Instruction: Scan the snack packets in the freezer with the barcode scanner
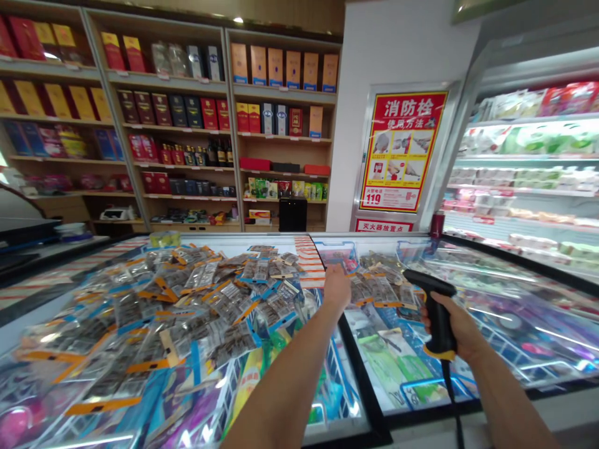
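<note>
Wooden shelves (285,148) of colourful boxes (258,65) stood behind a glass-topped freezer (358,349). Clear plastic packets with orange and blue edges (229,293) were heaped across its left half, with a smaller pile on the right. The right hand (459,324) had its fingers wrapped round a black-and-yellow handheld scanner (441,321). The left hand (337,285) was near that smaller pile, fingers kinda curled, couldn't tell if gripping anything.

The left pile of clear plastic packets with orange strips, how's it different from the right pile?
The left pile is much bigger; the right pile is small. The left pile spreads toward the front, while the right pile sits farther back. Both have clear packets with orange strips.
</note>
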Action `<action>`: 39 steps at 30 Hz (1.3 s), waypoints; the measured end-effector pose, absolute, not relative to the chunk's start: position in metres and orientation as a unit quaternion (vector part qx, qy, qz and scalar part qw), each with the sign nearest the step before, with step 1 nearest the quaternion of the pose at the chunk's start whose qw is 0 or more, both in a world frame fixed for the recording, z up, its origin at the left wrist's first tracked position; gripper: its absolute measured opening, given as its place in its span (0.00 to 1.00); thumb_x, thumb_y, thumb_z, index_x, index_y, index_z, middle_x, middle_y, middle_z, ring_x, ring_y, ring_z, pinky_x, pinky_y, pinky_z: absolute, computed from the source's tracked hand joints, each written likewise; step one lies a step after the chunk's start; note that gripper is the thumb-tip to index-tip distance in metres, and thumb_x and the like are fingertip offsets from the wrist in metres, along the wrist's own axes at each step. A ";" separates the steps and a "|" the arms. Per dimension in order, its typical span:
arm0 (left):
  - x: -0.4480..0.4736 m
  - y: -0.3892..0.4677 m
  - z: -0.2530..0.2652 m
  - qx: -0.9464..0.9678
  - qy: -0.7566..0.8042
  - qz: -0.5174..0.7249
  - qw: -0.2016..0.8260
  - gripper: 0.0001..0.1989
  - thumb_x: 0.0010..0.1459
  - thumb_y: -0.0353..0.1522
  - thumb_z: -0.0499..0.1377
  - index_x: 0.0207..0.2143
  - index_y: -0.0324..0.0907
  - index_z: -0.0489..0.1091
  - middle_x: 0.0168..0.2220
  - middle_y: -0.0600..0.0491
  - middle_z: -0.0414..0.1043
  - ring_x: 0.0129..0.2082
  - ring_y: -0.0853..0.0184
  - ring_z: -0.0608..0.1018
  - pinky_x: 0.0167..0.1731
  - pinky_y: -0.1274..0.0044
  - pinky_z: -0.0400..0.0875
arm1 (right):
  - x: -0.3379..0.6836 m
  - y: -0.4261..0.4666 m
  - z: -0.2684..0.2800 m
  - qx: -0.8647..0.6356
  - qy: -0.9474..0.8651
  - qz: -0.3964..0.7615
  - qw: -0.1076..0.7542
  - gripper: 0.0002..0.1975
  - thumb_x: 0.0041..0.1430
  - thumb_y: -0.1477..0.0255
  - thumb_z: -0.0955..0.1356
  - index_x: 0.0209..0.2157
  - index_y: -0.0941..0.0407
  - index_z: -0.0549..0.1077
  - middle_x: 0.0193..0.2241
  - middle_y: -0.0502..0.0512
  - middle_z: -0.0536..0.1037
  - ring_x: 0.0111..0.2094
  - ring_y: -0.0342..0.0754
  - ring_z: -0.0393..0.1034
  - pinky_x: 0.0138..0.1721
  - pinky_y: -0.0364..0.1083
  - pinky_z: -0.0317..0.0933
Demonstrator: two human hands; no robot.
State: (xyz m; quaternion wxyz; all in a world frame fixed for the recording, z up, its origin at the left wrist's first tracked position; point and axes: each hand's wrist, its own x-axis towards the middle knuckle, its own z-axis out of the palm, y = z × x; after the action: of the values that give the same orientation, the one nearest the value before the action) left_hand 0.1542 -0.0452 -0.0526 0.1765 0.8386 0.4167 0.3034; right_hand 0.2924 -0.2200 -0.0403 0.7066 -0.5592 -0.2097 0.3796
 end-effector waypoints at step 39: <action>0.022 -0.042 -0.048 0.785 0.533 0.206 0.241 0.10 0.39 0.27 0.58 0.30 0.38 0.69 0.36 0.41 0.72 0.39 0.57 0.73 0.34 0.73 0.65 | 0.191 -0.185 -0.029 -0.546 -0.296 0.460 0.635 0.09 0.48 0.66 0.63 0.23 0.58 0.65 0.13 0.48 0.68 0.12 0.40 0.60 0.11 0.39 0.56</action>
State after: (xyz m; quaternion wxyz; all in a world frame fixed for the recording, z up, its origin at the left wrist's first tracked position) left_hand 0.0223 -0.0417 -0.0481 0.2414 0.7845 0.5327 0.2062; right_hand 0.1912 -0.1852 -0.0288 0.6347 -0.5462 -0.2957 0.4599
